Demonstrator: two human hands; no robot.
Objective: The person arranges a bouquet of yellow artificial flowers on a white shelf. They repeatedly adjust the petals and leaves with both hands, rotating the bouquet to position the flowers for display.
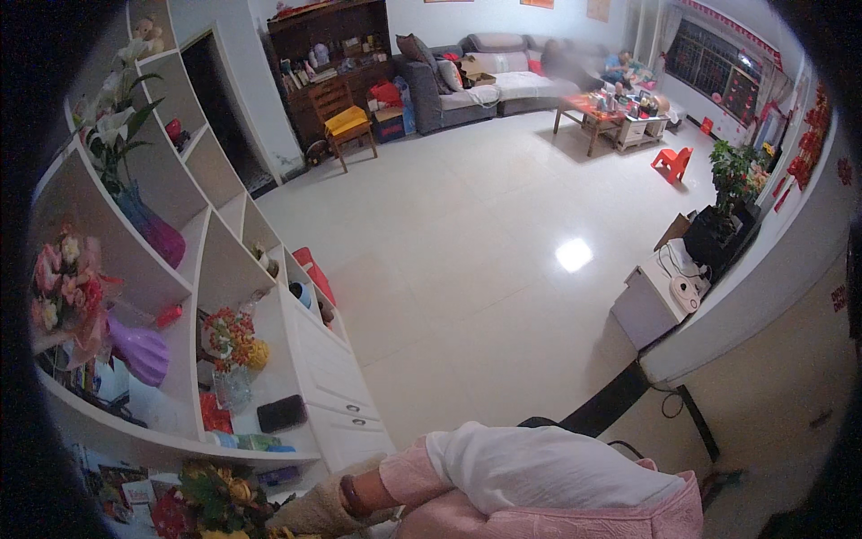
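Note:
At the lower edge, my left arm reaches from a pink sleeve (412,469) toward the shelf unit, with a brown bangle (349,495) at the wrist. Beige fabric (313,502) covers the area of my left hand; whether it is a cloth or a glove I cannot tell, and the fingers are hidden. Closest to it are artificial yellow flowers with green leaves (225,495) and a dark red flower (172,515) on a low shelf. A white garment (539,465) covers my front. My right hand is out of view.
A white shelf unit (249,306) on the left holds a purple vase (141,350), a glass vase (232,389) and a black case (281,413). Beyond the tiled floor (458,269) are a wooden chair (347,122), a sofa (431,111), a red stool (673,164) and a blurred person (562,64).

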